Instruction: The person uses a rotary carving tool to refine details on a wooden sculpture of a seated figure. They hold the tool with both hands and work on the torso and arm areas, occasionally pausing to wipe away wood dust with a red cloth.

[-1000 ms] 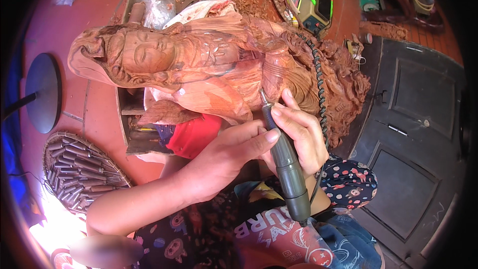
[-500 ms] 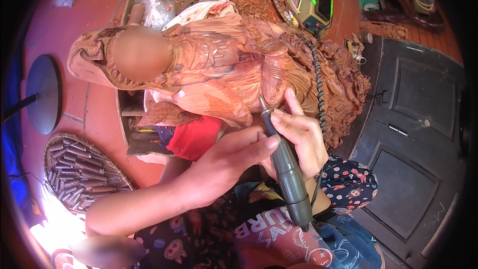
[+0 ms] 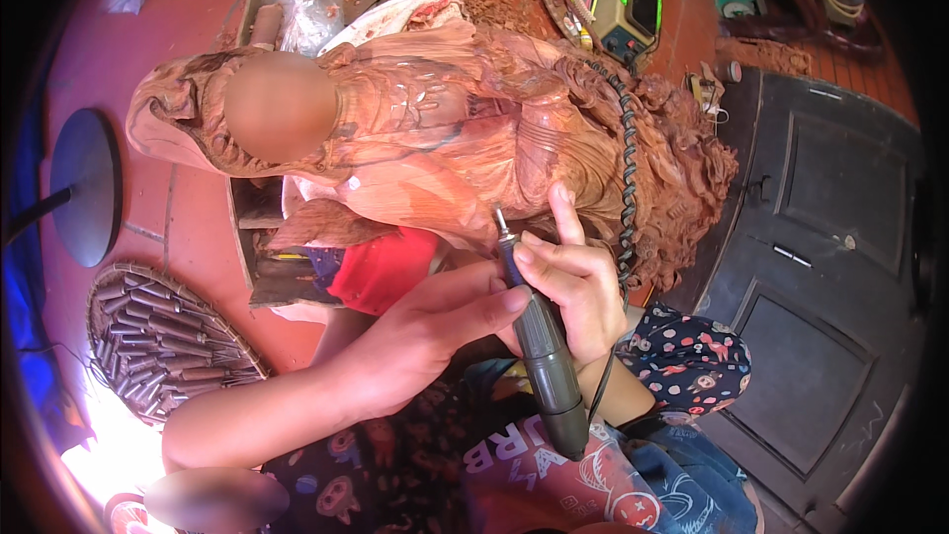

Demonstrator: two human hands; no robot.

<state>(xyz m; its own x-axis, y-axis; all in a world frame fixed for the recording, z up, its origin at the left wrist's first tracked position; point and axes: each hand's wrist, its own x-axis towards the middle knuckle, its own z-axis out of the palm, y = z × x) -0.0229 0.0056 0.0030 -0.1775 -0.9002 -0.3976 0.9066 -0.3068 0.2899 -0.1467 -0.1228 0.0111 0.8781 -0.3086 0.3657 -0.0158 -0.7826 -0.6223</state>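
Note:
A reddish carved wooden statue (image 3: 425,119) lies on its back across a wooden crate, its head to the left. My right hand (image 3: 578,292) grips a black rotary carving handpiece (image 3: 546,356), with the index finger stretched out against the carved folds. My left hand (image 3: 435,331) closes round the handpiece from the other side, thumb pressed on its upper body. The metal bit (image 3: 502,222) points up at the near edge of the statue's robe; whether it touches the wood I cannot tell. Some fingers are hidden behind the tool.
A woven basket (image 3: 178,336) of chisels lies at left, below a round black lamp base (image 3: 89,188). A coiled cord (image 3: 629,129) crosses the statue from a control box (image 3: 625,30). The wooden crate (image 3: 244,227) holds red cloth nearby. Dark door panels (image 3: 811,267) lie at right.
Both hands and the handpiece have shifted left and slightly down. The bit has moved from the carved folds toward the robe's near edge. The cord has swung slightly left.

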